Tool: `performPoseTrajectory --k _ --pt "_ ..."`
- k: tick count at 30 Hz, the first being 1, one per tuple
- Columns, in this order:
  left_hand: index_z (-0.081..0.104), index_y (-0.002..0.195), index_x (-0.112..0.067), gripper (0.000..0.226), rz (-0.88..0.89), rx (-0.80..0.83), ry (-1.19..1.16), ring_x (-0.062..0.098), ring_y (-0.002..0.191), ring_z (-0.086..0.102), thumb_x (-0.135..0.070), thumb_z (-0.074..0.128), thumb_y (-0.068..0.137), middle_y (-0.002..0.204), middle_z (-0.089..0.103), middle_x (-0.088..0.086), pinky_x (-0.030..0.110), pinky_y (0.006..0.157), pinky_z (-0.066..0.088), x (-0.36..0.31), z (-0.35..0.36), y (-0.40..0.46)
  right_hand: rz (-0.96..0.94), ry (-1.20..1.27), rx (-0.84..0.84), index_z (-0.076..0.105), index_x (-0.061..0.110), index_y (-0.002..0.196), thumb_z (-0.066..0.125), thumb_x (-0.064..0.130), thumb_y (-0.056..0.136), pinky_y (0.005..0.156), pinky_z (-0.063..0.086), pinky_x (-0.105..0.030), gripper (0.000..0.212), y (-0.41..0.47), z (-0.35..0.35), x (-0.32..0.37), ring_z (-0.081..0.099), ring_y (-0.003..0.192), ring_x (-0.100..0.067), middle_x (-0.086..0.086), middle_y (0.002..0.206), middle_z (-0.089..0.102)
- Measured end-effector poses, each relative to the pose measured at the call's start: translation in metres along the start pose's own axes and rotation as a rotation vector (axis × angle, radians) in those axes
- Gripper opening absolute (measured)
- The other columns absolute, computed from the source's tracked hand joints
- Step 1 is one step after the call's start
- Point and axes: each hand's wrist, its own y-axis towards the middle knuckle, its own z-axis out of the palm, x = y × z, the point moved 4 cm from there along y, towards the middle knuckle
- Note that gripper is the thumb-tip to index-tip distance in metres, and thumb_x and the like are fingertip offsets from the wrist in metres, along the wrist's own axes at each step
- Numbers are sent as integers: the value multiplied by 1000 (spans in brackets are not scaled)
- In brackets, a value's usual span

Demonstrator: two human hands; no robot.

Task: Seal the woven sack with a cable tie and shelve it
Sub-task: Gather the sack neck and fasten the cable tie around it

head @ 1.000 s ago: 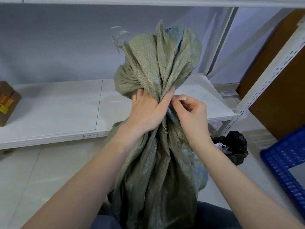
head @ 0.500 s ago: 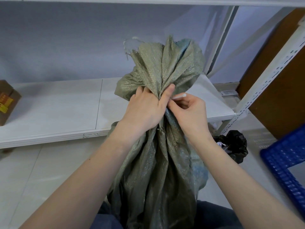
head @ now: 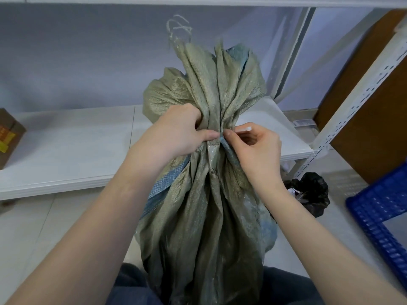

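Head view: upright woven sack [head: 207, 216], neck bunched in left hand [head: 174, 135]; right hand [head: 253, 146] pinches cable tie [head: 244, 129].

Woven sack [head: 204, 194] neck lower, thumbs together.

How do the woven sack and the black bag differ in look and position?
The woven sack is dull green with blue patches; the black bag is glossy black. The sack stands tall between the person's knees, its neck bunched in the left hand beside the right hand; the black bag sits low on the floor under the shelf, untouched. Both are crumpled and gathered at the top.
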Motion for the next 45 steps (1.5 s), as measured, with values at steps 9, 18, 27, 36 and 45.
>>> performPoseTrajectory --k 9,18,27,36,45 --pt "57 91 -12 45 -66 -260 -34 36 93 59 -51 70 74 93 64 9 33 65 32 9 5 0 -66 -72 -84 69 13 72 71 22 78 74 55 -36 10 -9 0 8 66 63 -7 11 62 66" --pt "45 105 -8 52 -89 -373 -133 38 96 58 -35 76 72 98 65 9 34 64 29 4 5 -3 -211 -214 -180 68 13 71 72 24 76 68 45 -31 13 -9 -2 11 57 66 -14 -3 71 65" --pt "38 96 -9 33 41 -402 -267 35 76 57 -9 63 75 69 57 6 34 56 27 -11 6 -11 -147 -171 -171 69 13 76 70 23 78 72 53 -41 10 -12 0 10 65 65 -16 -1 71 71" --pt "41 87 -19 27 261 -298 -312 6 64 54 -17 67 81 65 55 -7 26 59 39 -9 14 -15 -154 -144 -162 63 12 75 67 20 81 71 54 -39 11 -11 -6 10 65 64 -9 8 64 65" --pt "71 82 -14 11 278 -106 -419 3 73 64 -17 78 74 74 68 -4 10 70 50 -2 16 -11 -207 -122 -80 59 8 73 61 27 87 64 50 -35 23 -13 -3 10 61 62 -13 -1 64 65"
